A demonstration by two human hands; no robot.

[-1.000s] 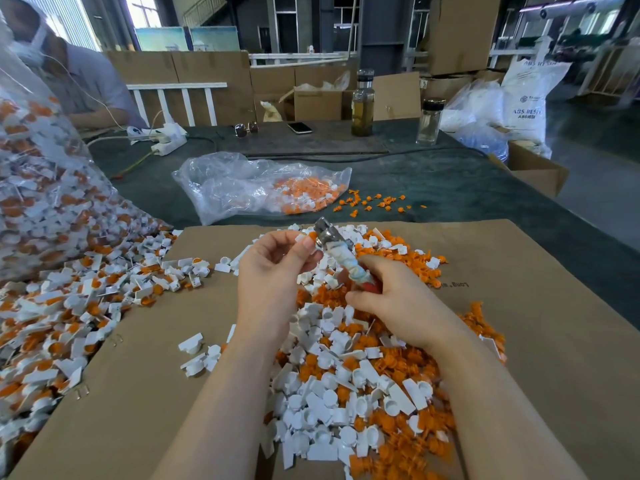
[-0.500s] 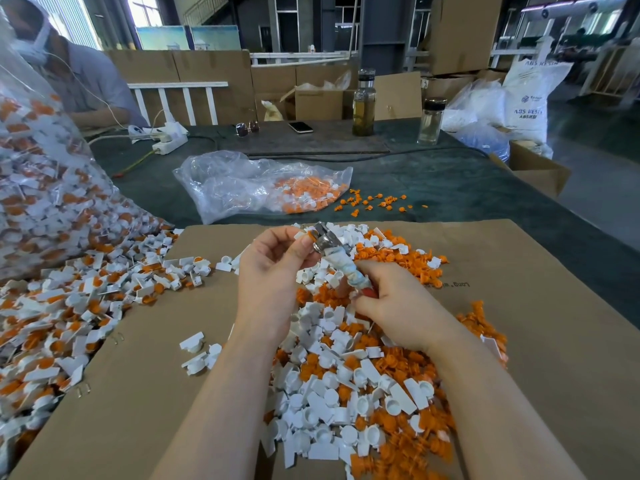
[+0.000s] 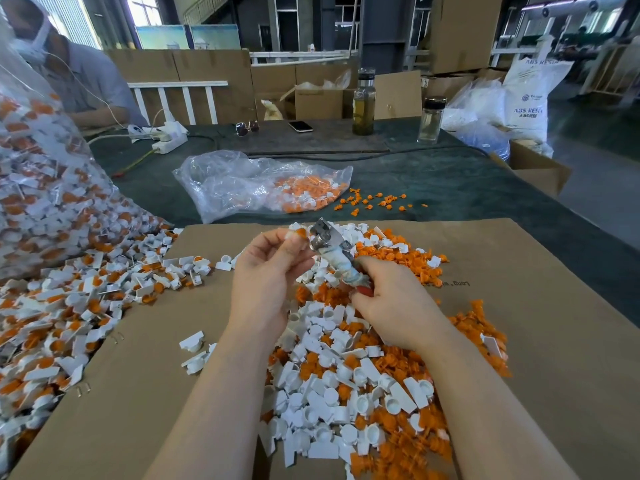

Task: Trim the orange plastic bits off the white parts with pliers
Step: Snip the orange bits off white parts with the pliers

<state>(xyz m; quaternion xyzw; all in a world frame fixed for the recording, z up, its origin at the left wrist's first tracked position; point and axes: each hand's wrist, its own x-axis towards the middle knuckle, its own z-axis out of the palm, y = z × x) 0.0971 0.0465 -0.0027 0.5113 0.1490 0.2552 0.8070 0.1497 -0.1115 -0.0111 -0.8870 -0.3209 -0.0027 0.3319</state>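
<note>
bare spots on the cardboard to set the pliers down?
Bare cardboard between the left heap and the centre pile; more at its right. The middle is crowded under left hand and right hand, which grips the pliers.

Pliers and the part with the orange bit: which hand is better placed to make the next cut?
The right hand. It already grips the pliers, whose head sits beside the orange-tipped part pinched in the left hand, which only presents it.
</note>
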